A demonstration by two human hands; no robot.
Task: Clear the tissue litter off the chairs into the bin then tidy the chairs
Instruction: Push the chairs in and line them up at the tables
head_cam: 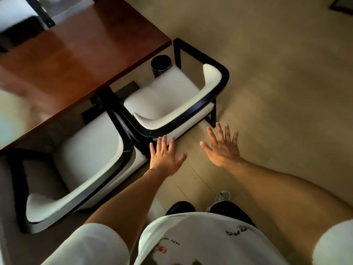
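Head view | tidying step; seats show no tissue | left hand (165, 156), right hand (222, 145) spread, empty | next: push far chair (172, 98) toward table (80, 60) edge

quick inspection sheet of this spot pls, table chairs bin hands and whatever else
surface: wooden table, top bare where visible
job's things: near chair and far chair side by side at the table, white seats free of tissue; black bin on the floor beyond the far chair
clutter: nothing seen
grippers: left hand open, fingertips at the far chair's back rail; right hand open above the floor
cables: nothing seen
surroundings: beige floor, another seat across the table
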